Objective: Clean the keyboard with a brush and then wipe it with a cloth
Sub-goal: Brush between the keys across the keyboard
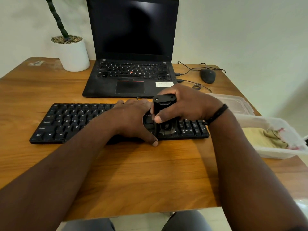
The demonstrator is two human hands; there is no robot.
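Observation:
A black keyboard (70, 122) lies across the wooden table (133, 172) in front of me. My left hand (133, 120) lies flat over its middle, fingers reaching the far edge and thumb at the near edge. My right hand (186, 104) grips a black brush (164, 104) upright, its pale bristles (167, 131) pressed on the keys at the keyboard's right part. A yellowish cloth (263, 137) lies in a clear plastic box (283, 152) to the right.
An open black laptop (131, 47) stands behind the keyboard. A white plant pot (75, 54) is at the back left. A black wired mouse (207, 75) and cables sit at the back right. A clear lid (236, 102) lies behind the box.

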